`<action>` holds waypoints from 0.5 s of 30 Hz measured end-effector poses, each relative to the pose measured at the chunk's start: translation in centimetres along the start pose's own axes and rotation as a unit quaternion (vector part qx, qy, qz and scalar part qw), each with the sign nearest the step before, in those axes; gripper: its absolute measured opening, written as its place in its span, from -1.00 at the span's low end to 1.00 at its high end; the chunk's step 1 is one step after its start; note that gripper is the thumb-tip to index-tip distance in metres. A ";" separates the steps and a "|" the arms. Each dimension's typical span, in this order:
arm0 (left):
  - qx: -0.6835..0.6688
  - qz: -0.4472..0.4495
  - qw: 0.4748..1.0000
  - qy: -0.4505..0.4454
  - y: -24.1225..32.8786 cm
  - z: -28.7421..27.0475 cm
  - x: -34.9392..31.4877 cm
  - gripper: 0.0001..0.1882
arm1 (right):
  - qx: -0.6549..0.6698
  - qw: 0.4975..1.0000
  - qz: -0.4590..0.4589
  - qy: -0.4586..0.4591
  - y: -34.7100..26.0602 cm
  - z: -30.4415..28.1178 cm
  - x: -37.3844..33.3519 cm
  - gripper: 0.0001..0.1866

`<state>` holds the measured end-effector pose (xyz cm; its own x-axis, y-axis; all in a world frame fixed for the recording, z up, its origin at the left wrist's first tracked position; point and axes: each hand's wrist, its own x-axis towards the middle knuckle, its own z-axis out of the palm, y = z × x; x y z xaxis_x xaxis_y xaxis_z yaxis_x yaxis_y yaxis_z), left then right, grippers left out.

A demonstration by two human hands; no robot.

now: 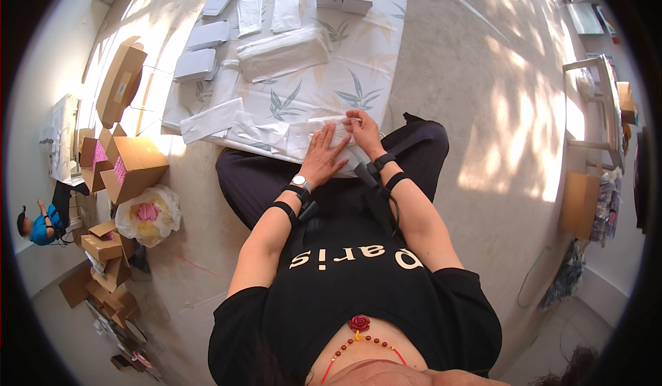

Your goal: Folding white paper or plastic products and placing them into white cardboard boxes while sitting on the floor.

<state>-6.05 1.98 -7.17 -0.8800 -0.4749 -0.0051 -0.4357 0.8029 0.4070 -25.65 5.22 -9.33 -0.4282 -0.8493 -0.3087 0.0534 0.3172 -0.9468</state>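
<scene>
Both hands rest on a white plastic bag point(338, 145) at the near edge of the leaf-print cloth point(358, 69). Left hand point(323, 155) lies flat, fingers spread, gripping nothing. Right hand point(362, 129) pinches the bag's top edge. Cardboard boxes point(127, 162) at nine o'clock.

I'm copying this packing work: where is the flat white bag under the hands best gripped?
The white bag lies flat on the sheet, its near edge at the sheet's rim by the lap. Probably pinch that near edge from the person's side, thumb on top; both hands, left hand and right hand, press its middle.
</scene>
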 end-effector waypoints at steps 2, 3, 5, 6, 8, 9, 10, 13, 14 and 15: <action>0.007 0.005 1.000 0.000 0.0 0.1 -0.1 -0.25 | 0.036 0.999 0.013 0.007 -0.4 -0.2 0.2 -0.73; 0.010 0.007 1.000 0.002 -0.1 0.1 -0.2 -0.26 | 0.053 0.998 0.019 0.010 -0.5 -0.3 0.3 -0.72; 0.015 0.008 1.000 0.002 -0.1 0.1 -0.2 -0.28 | 0.067 0.997 0.029 0.008 -0.8 -0.4 0.3 -0.71; 0.016 0.007 1.000 0.000 -0.1 0.1 -0.2 -0.28 | 0.073 0.997 0.033 0.006 -0.9 -0.3 0.4 -0.71; 0.006 0.013 1.000 0.017 0.1 -0.1 -0.2 -0.32 | 0.019 1.000 -0.013 0.001 -0.8 -0.1 0.2 -0.71; -0.004 0.021 0.999 0.034 0.3 -0.4 -0.3 -0.34 | -0.007 0.999 -0.037 -0.003 -0.6 0.1 0.0 -0.71; -0.015 0.030 0.998 0.052 0.4 -0.7 -0.4 -0.36 | -0.055 0.995 -0.087 0.014 -0.5 0.2 -0.3 -0.70; -0.069 -0.037 0.980 0.181 -0.6 -1.6 -1.0 -0.45 | -0.186 0.953 -0.234 0.053 -0.3 1.3 -1.9 -0.66; -0.068 -0.108 0.959 0.254 -1.0 -2.4 -1.4 -0.55 | -0.226 0.931 -0.282 0.056 -1.0 2.2 -2.8 -0.64; -0.048 -0.170 0.931 0.319 -2.6 -2.3 -1.9 -0.62 | -0.264 0.903 -0.332 0.060 -1.4 2.9 -3.4 -0.61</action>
<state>-2.81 -0.01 -6.06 -0.3903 -0.8374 0.3827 -0.6223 0.5463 0.5606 -21.60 6.46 -7.20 -0.3031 -0.8848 0.3539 -0.6763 -0.0619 -0.7340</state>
